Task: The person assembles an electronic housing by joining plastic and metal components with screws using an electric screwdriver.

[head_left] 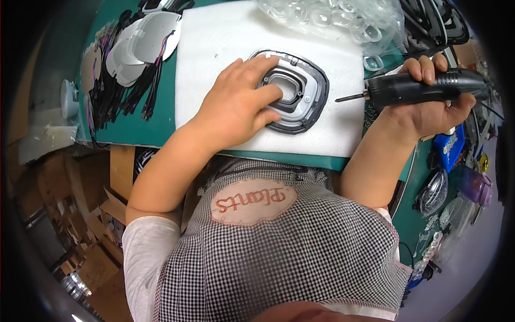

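My left hand [243, 102] lies over the left side of a rounded plastic housing [316, 94], its fingertips gripping the frame around the central opening. The housing has a black outer rim, a grey-white inner ring and small screw holes. It rests flat on a white foam pad [214, 37]. In my right hand [429, 107] is a black electric screwdriver [394, 88], held sideways with fingers wrapped around its body. Its thin bit points left toward the housing, a short gap away from it. My palm hides part of the housing's left side.
Grey-white curved covers [153, 40] and bundles of black cables [129, 88] lie at the left. A clear bag of transparent rings [332, 16] sits at the back. On the right are a blue tray [449, 147] and a purple container [475, 185]. Cardboard boxes [99, 263] stand lower left.
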{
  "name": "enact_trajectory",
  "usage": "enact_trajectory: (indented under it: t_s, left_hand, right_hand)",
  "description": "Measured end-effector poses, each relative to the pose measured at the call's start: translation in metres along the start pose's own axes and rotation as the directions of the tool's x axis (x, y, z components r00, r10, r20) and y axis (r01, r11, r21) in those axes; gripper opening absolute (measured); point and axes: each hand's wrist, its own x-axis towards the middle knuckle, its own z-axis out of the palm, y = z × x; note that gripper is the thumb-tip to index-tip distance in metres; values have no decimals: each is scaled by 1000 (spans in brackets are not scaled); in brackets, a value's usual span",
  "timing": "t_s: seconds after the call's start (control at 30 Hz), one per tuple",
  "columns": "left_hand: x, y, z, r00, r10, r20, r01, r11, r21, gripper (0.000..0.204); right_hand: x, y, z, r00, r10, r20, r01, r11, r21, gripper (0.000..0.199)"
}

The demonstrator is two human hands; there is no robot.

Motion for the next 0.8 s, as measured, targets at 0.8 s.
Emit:
enact_trajectory:
  t_s: [0.8]
  left_hand:
    - [193, -12, 25, 977, 195, -81, -174, 961, 215, 22]
  right_hand:
    - [-5, 14, 15, 991, -134, 29, 134, 991, -7, 66]
